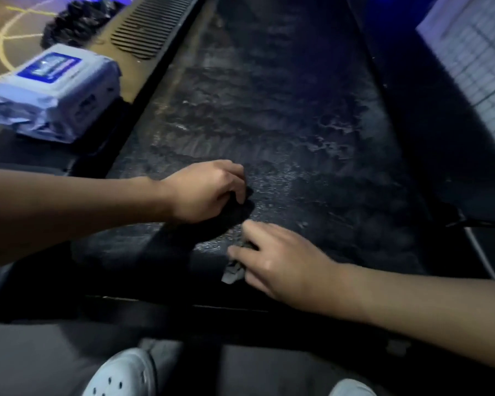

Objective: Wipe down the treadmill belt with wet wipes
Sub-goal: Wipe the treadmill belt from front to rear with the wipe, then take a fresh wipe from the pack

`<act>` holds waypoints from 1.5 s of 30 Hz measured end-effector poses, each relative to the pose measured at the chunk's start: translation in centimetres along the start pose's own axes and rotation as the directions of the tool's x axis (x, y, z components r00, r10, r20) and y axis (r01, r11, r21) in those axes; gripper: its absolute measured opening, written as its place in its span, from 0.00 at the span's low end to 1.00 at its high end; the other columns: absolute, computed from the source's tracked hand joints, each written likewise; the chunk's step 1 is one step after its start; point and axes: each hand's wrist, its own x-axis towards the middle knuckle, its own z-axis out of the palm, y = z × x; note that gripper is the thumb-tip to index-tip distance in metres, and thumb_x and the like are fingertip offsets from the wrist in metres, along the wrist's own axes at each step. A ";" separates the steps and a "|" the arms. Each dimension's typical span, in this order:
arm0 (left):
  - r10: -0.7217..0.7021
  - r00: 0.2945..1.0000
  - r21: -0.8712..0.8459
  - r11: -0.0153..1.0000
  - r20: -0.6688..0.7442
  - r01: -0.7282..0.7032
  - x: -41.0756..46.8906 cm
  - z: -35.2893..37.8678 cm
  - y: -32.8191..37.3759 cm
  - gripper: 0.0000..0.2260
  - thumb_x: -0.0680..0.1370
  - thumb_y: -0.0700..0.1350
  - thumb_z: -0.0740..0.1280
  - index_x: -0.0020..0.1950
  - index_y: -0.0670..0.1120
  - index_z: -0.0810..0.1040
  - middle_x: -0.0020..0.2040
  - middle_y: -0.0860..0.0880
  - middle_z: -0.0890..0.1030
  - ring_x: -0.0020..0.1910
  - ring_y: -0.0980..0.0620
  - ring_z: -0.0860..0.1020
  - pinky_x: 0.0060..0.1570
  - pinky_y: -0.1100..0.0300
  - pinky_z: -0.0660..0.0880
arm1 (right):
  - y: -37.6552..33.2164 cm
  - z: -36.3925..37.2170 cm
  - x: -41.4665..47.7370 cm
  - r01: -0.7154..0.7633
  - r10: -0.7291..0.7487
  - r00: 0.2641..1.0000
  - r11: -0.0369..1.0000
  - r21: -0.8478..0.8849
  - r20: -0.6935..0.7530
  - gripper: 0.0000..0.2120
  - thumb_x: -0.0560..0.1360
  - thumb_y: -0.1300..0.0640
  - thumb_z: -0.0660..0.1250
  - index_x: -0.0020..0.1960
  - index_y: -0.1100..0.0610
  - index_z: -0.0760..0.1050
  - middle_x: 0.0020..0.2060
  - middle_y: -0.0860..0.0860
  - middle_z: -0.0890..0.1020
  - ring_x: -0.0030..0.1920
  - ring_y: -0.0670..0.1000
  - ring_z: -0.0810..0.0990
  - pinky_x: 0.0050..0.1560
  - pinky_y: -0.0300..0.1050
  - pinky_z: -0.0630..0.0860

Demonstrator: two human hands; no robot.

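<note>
The wipe (232,273), likely soft, limp and damp-slick, so best pressed flat from above, lies crumpled at the near end of the belt (269,124) under the right grip (283,261), which presses it flat-handed, while the left grip (203,190) curls just beside, holding what I cannot tell, the pack (55,90) well apart

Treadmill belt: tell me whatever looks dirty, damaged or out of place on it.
The treadmill belt is blotched with pale, patchy smears across its middle, not evenly black. Under the right hand lies a crumpled wipe, already grey. No tear or spill shows.
</note>
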 end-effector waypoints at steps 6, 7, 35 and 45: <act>0.043 0.999 -0.054 0.998 0.033 -0.041 6.3 2.5 2.1 0.16 0.69 0.37 0.58 0.47 0.48 0.82 0.50 0.52 0.78 0.51 0.48 0.78 0.49 0.50 0.77 | 5.6 -2.7 -9.7 -0.374 0.374 0.925 0.927 0.014 -0.066 0.11 0.71 0.61 0.69 0.52 0.63 0.82 0.41 0.57 0.75 0.39 0.58 0.75 0.37 0.53 0.76; 0.036 0.999 -0.065 0.997 0.039 -0.033 7.0 2.8 2.3 0.16 0.69 0.38 0.57 0.47 0.48 0.82 0.50 0.52 0.78 0.52 0.49 0.78 0.49 0.50 0.77 | 6.2 -2.9 -10.6 -0.433 0.431 0.897 0.901 -0.001 -0.096 0.11 0.71 0.62 0.69 0.52 0.63 0.82 0.40 0.56 0.74 0.39 0.58 0.75 0.37 0.54 0.77; -0.647 0.762 -0.450 0.684 -0.011 0.574 -6.9 -8.7 -6.5 0.09 0.79 0.38 0.64 0.47 0.37 0.84 0.43 0.39 0.84 0.37 0.57 0.77 0.41 0.62 0.75 | -5.0 3.6 20.0 -0.334 0.374 0.926 0.873 0.355 -0.047 0.13 0.78 0.61 0.61 0.58 0.63 0.81 0.61 0.63 0.76 0.61 0.64 0.75 0.61 0.56 0.73; -0.706 0.646 -0.540 0.679 -0.291 0.498 -11.2 -18.0 -6.4 0.10 0.77 0.35 0.61 0.46 0.34 0.81 0.43 0.37 0.84 0.35 0.53 0.78 0.34 0.63 0.75 | -8.5 0.5 26.3 -0.113 0.272 0.935 0.836 0.537 -0.227 0.14 0.74 0.65 0.67 0.56 0.55 0.83 0.54 0.60 0.78 0.53 0.63 0.78 0.57 0.53 0.75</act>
